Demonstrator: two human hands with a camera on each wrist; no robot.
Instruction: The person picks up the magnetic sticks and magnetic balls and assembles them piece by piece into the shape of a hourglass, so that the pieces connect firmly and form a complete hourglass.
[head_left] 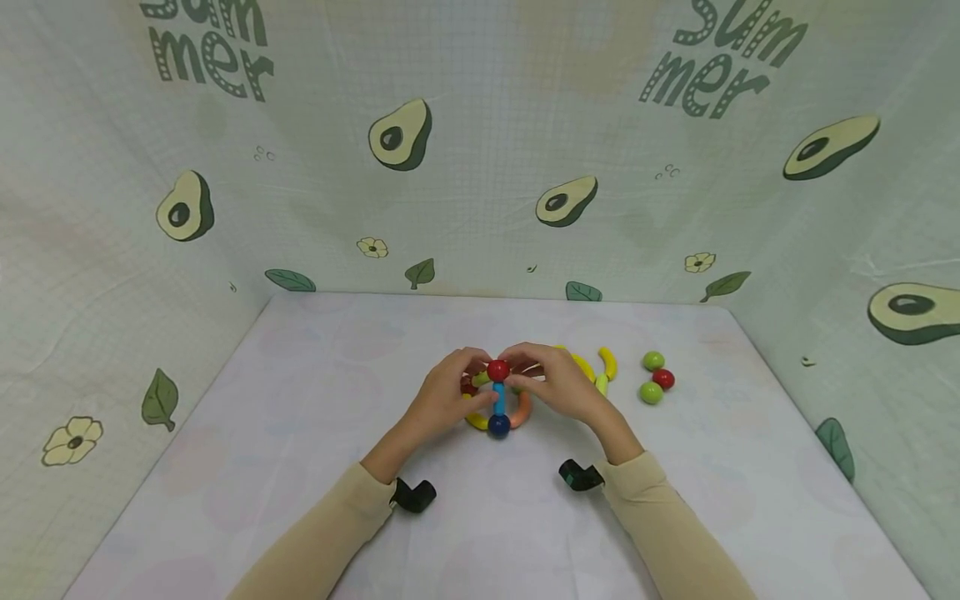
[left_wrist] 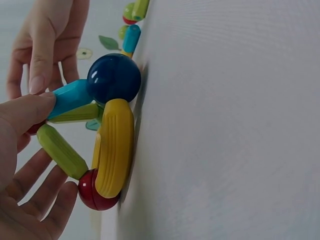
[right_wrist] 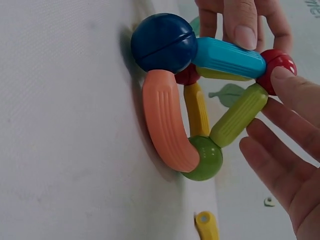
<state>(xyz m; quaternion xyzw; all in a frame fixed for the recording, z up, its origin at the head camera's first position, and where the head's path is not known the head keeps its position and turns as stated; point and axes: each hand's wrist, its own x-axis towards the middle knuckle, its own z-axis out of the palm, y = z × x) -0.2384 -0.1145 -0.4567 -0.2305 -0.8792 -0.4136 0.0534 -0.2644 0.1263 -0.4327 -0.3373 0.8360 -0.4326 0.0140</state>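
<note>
A small pyramid of toy magnetic sticks and balls stands on the table. Its top is a red ball (head_left: 498,371), joined by a light blue stick (right_wrist: 231,56) to a dark blue ball (head_left: 498,426) at the near corner. Green sticks (left_wrist: 62,151) slope down to a red ball (left_wrist: 95,192) and a green ball (right_wrist: 205,159). Curved yellow (left_wrist: 116,147) and orange (right_wrist: 167,122) sticks form the base. My left hand (head_left: 442,396) holds the blue stick near its upper end, thumb on it. With the thumb on the top ball, my right hand (head_left: 558,379) grips the peak; its fingers are behind.
Right of the pyramid lie curved yellow sticks (head_left: 608,363) and a green stick (head_left: 602,383), partly behind my right hand. Farther right, a loose red ball (head_left: 663,379) sits between two green balls (head_left: 651,392). Patterned cloth walls (head_left: 480,242) rise at the back and sides.
</note>
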